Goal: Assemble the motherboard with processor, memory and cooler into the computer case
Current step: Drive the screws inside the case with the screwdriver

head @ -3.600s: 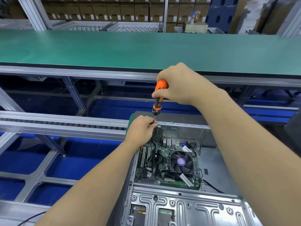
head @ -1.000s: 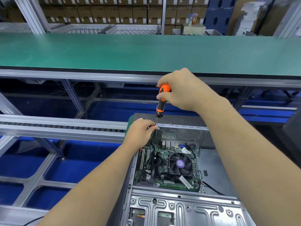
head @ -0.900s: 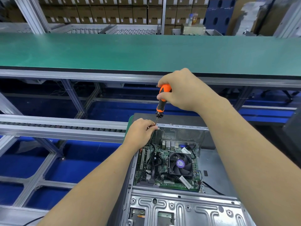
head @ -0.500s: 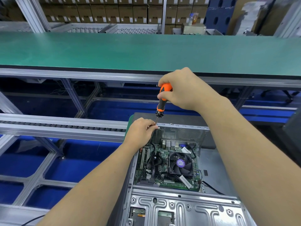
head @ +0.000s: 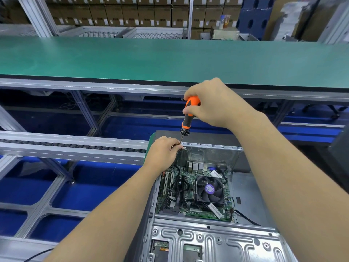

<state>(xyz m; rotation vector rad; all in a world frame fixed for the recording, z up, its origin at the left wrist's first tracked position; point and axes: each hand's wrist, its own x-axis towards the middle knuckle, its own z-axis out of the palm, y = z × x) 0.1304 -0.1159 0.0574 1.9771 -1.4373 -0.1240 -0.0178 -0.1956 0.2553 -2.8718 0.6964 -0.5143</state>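
At the left, a grey roller conveyor rail (head: 71, 146) runs toward the open grey metal computer case (head: 213, 241). The left hand (head: 163, 151), fingers curled, pinches the shaft near the tip, at the case's far rim. Just right of it, the right hand (head: 217, 103) grips the orange-and-black screwdriver (head: 188, 114), held nearly upright. The green motherboard with its black fan cooler (head: 208, 189) already lies inside the case. The step looks like driving a rim screw; next, steady downward pressure while turning.

Motherboard (head: 188, 195) near edge has white print, roughly "A75M V:1.0", barely legible. Fan sticker (head: 209, 189) and carton labels (head: 120, 21) too blurred to read.
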